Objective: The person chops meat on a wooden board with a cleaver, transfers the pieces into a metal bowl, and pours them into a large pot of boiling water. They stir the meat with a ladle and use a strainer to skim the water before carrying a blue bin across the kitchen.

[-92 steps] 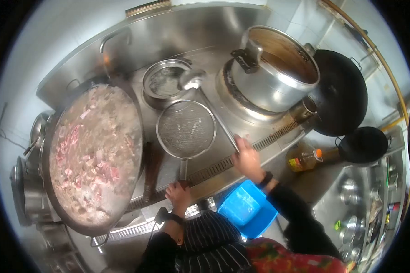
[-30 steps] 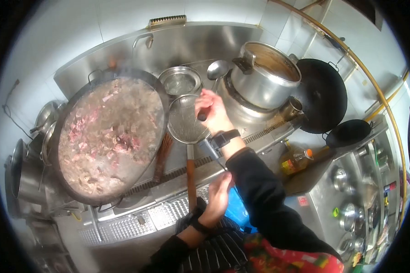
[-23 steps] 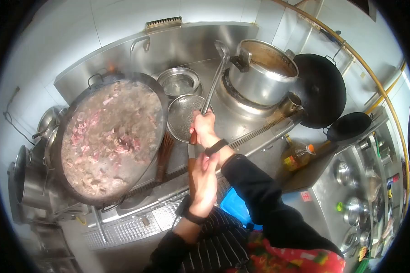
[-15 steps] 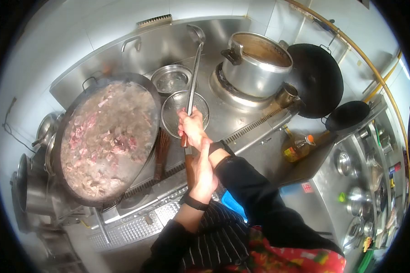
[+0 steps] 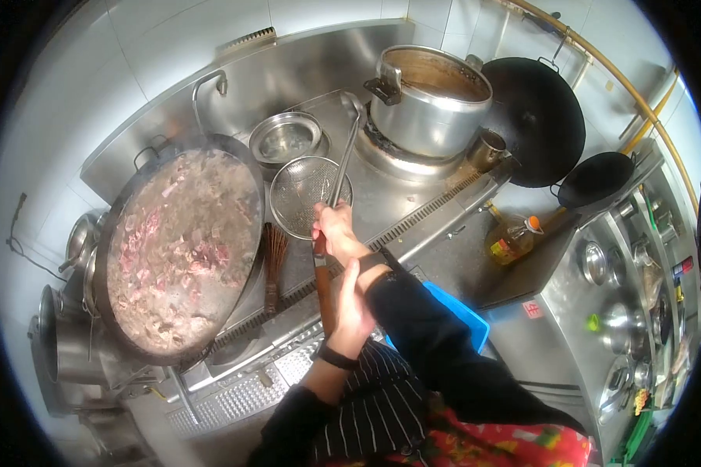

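My right hand [image 5: 335, 229] is closed round the handle of a steel ladle [image 5: 344, 159]. The ladle's bowl points away from me and reaches toward the base of the pressure cooker. Under the ladle lies a round mesh strainer [image 5: 294, 194], whose wooden handle [image 5: 323, 288] runs back toward me. My left hand [image 5: 352, 315] is at my right wrist, thumb up along it, its fingers hidden behind the forearm. The strainer's handle passes right beside my left palm. Left of the strainer, a bamboo brush [image 5: 273, 265] lies next to a large wok [image 5: 245, 300] of steaming meat pieces [image 5: 187, 249].
A large pressure cooker body [image 5: 436, 121] sits on a burner, a metal cup [image 5: 488, 148] beside it. Stacked steel bowls [image 5: 287, 138] stand below the faucet [image 5: 209, 86]. Black woks [image 5: 533, 121] hang at right. An oil bottle [image 5: 514, 240] and blue tray [image 5: 455, 315] are nearer me.
The ladle's bowl has come down and right, nearer the pressure cooker. Both hands have shifted slightly down in view. The view has moved a little, and more of the blue tray shows.
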A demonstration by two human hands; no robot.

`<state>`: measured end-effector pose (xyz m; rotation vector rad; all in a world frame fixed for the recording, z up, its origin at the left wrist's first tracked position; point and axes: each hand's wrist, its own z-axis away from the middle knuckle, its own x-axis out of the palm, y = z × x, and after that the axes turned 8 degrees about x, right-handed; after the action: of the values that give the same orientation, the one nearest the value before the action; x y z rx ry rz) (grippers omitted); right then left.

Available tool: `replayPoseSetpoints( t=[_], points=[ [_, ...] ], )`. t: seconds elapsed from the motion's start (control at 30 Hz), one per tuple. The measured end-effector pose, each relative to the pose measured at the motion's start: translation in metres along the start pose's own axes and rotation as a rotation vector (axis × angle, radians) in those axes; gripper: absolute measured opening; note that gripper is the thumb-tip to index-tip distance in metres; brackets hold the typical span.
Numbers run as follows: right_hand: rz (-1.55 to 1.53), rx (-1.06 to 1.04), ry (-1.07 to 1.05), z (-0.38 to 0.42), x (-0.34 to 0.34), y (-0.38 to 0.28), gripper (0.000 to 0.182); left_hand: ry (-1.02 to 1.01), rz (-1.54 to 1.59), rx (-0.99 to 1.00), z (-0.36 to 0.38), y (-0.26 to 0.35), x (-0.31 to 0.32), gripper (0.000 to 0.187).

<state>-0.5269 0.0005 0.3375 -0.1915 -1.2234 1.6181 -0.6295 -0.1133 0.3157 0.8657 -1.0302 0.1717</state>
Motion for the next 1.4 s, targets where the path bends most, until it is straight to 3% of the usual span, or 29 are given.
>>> replayPoseSetpoints(
  t=[0.13, 0.2, 0.23, 0.4, 0.5, 0.6, 0.67, 0.7, 0.8, 0.83, 0.97, 1.03, 1.13, 1.2, 1.23, 1.4],
  points=[
    [0.219, -0.168, 0.050, 0.007, -0.017, -0.001, 0.021, 0.055, -0.027, -0.018, -0.006, 0.004, -0.011, 0.062],
    [0.436, -0.242, 0.187, 0.012, -0.020, 0.002, 0.020, 0.040, -0.124, -0.021, -0.014, -0.001, -0.009, 0.054],
    [0.443, -0.373, 0.196, 0.006, -0.022, 0.009, 0.019, 0.085, -0.150, -0.104, -0.017, -0.004, -0.006, 0.048],
    [0.348, -0.239, -0.031, 0.013, -0.028, -0.007, 0.019, -0.046, -0.118, -0.165, -0.004, -0.010, 0.002, 0.049],
    [0.010, -0.062, -0.239, 0.009, -0.022, -0.006, 0.020, -0.189, 0.012, -0.193, -0.014, -0.012, -0.010, 0.059],
    [0.026, 0.013, -0.109, 0.004, -0.022, 0.000, 0.026, -0.250, -0.022, -0.196, -0.025, -0.009, -0.026, 0.056],
    [0.128, -0.013, -0.010, -0.001, -0.036, 0.010, 0.040, -0.230, -0.040, -0.065, -0.026, -0.011, -0.033, 0.054],
    [0.321, -0.034, -0.029, -0.009, -0.051, 0.011, 0.049, -0.211, -0.022, -0.187, -0.029, -0.009, -0.056, 0.053],
    [0.612, -0.081, 0.144, -0.012, -0.081, 0.009, 0.035, -0.054, -0.275, -0.174, -0.008, 0.008, -0.073, 0.050],
    [0.597, -0.157, 0.142, -0.018, -0.092, 0.013, 0.036, -0.048, -0.271, -0.162, -0.002, 0.014, -0.082, 0.050],
    [0.768, -0.128, 0.092, -0.012, -0.110, -0.017, 0.031, 0.144, -0.452, -0.149, 0.017, 0.031, -0.114, 0.039],
    [1.313, -0.625, 0.287, -0.032, -0.131, -0.010, 0.026, 0.185, -0.533, -0.120, 0.020, 0.033, -0.117, 0.029],
    [1.515, -0.773, 0.310, -0.023, -0.136, -0.031, 0.022, 0.174, -0.626, -0.126, 0.017, 0.033, -0.109, 0.028],
    [1.597, -1.076, 0.397, -0.004, -0.127, -0.052, 0.018, 0.132, -0.646, -0.137, 0.012, 0.026, -0.101, 0.027],
    [1.664, -1.196, 0.428, 0.005, -0.123, -0.060, 0.026, 0.117, -0.676, -0.149, 0.010, 0.019, -0.098, 0.026],
    [1.712, -1.338, 0.456, 0.062, -0.096, -0.088, 0.056, 0.038, -0.639, -0.232, 0.005, -0.001, -0.079, 0.024]
  ],
)
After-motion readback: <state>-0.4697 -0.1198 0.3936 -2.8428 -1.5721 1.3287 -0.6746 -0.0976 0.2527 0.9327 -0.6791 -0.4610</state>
